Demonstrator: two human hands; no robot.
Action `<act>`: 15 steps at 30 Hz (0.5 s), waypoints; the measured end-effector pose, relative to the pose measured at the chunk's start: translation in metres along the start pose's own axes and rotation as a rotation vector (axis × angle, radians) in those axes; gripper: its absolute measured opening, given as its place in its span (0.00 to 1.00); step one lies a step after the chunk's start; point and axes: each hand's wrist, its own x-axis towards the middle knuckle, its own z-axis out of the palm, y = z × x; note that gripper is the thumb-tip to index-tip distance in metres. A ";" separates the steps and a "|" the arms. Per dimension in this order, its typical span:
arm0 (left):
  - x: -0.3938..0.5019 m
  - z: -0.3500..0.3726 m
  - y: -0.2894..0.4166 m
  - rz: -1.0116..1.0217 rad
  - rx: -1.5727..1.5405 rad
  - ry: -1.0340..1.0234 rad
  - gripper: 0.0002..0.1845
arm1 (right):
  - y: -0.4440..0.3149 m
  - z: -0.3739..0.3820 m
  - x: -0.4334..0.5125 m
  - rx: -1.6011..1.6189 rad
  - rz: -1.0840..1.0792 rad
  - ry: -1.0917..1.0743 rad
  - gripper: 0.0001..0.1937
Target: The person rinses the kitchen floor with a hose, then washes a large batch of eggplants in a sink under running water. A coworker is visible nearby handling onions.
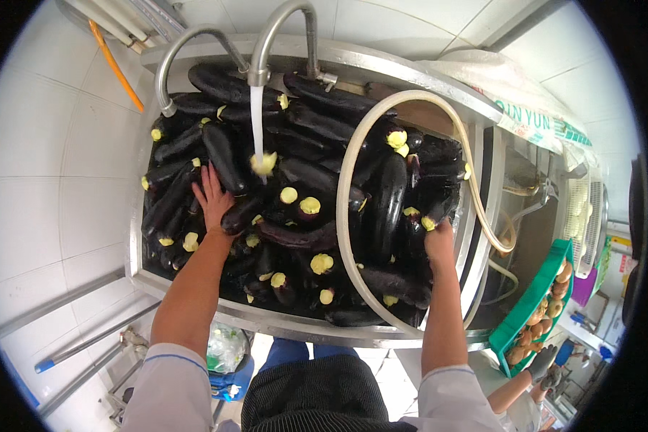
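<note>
A stainless steel sink (281, 326) is filled with dark purple eggplants (391, 189), many with pale, trimmed stem ends. My left hand (214, 201) lies among them on the left, its fingers spread, beside one upright eggplant (224, 156). Another eggplant (242, 213) crosses close to its wrist. On the right side of the sink, my right hand (440, 237) reaches down past an eggplant with a cut end (429, 222). Its fingers are hidden among the dark eggplants. Water (257, 119) runs from the middle faucet (258, 73) onto the eggplants between my hands.
A pale hose (345, 205) loops over the sink near my right arm. A second faucet (164, 86) curves at left. To the right are a green crate (499, 332) of onions (534, 316), a woven sack (518, 102) and another person's gloved hands (542, 363). A bin (243, 372) stands below.
</note>
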 end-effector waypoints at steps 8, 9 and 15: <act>0.042 0.092 -0.006 0.035 -0.310 -0.204 0.36 | -0.177 -0.004 -0.113 -0.337 -0.322 0.128 0.16; 0.041 0.090 -0.007 0.042 -0.320 -0.249 0.34 | -0.199 0.007 -0.115 -0.302 -0.433 0.085 0.15; -0.020 -0.008 -0.023 0.171 -0.316 -0.653 0.25 | -0.310 0.131 -0.040 -0.433 -0.714 -0.104 0.14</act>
